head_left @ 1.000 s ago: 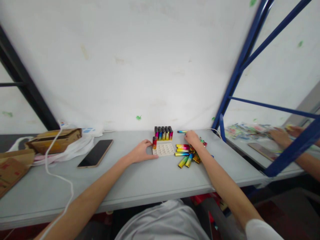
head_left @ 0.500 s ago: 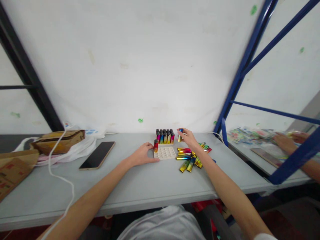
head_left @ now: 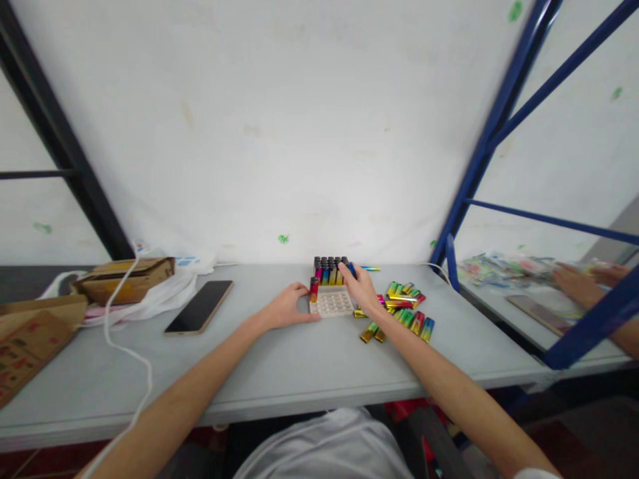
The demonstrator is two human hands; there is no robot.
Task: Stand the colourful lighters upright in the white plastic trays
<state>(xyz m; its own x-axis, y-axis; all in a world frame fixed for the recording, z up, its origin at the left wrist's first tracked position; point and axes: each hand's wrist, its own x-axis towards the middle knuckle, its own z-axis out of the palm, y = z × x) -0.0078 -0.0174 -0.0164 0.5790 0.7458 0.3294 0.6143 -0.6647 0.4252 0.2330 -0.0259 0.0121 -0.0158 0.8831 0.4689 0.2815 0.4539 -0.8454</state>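
Observation:
A white tray with round hollows (head_left: 331, 303) lies on the grey table. Upright shiny lighters with black tops (head_left: 327, 271) stand in rows at its back. One red lighter (head_left: 313, 291) stands at its front left, beside my left hand (head_left: 288, 307), whose thumb and fingers are spread around the tray's left side. My right hand (head_left: 360, 287) is at the right end of the rows, its fingers closed on a lighter with a blue part showing (head_left: 352, 269). Loose coloured lighters (head_left: 410, 320) lie in a pile right of the tray, partly behind my right forearm.
A phone (head_left: 200, 307), a cardboard box (head_left: 124, 278) and white plastic bags lie to the left, with a white cable (head_left: 107, 326) hanging across. Blue rack posts (head_left: 466, 179) rise at the right. Beyond them, another person's hands (head_left: 579, 286) are over small packets.
My right hand has moved left with a lighter, from right of the rows to their right end. Some loose lighters in the pile show more plainly. My left hand stays by the tray.

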